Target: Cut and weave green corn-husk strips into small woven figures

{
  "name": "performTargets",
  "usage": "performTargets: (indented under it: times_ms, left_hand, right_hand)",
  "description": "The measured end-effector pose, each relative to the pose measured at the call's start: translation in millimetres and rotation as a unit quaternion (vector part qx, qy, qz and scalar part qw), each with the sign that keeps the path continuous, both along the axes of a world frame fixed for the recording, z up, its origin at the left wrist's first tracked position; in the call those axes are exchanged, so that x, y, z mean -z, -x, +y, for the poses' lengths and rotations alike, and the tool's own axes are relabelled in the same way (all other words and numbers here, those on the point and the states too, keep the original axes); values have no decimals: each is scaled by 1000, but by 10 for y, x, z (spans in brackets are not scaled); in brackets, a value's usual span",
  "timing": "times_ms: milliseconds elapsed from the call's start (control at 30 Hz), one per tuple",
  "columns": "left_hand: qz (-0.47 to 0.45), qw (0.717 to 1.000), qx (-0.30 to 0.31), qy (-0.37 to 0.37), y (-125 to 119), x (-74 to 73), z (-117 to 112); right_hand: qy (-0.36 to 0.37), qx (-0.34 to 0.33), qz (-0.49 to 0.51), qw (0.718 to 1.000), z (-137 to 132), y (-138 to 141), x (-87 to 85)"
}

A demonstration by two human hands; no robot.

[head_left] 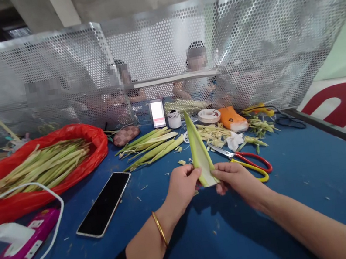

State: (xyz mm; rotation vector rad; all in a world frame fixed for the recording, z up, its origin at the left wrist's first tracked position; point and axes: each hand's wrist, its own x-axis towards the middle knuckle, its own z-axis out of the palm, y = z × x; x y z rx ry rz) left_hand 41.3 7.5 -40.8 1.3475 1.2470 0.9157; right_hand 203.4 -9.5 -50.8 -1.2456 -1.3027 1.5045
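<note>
A long green leaf strip (201, 158), pale on its inner face and pointed at the top, stands tilted up between my hands. My left hand (184, 185) pinches its lower left edge with thumb and finger. On the other edge, the lower right, my right hand (234, 177) is closed in a pinch. Just beyond my right hand lie scissors (253, 162) with one red and one yellow handle. Behind the held leaf, a bunch of similar green leaves (152, 145) rests on the blue table (180, 252).
At left are a red bag (99, 137) of leaf strips, a phone (106, 204) and a purple power strip (32, 237) with a white charger and cable. Trimmings (212, 134), a tape roll (209, 116) and an orange packet (232, 118) lie behind. Across the back runs a perforated metal screen (157, 35), people beyond it.
</note>
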Motion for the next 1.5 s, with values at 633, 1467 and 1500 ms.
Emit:
performTargets:
  times_ms: [633, 1467, 1500]
  left_hand:
    - [196, 974, -15, -115, 114, -109, 4]
    - [-118, 957, 18, -263, 105, -279, -168]
    - [-152, 959, -5, -238, 122, -285, -153]
  right_hand:
    - [-578, -96, -451, 673, -92, -152, -275]
    - [-394, 29, -156, 905, -88, -130, -207]
    - [-383, 14, -167, 909, -72, -136, -202]
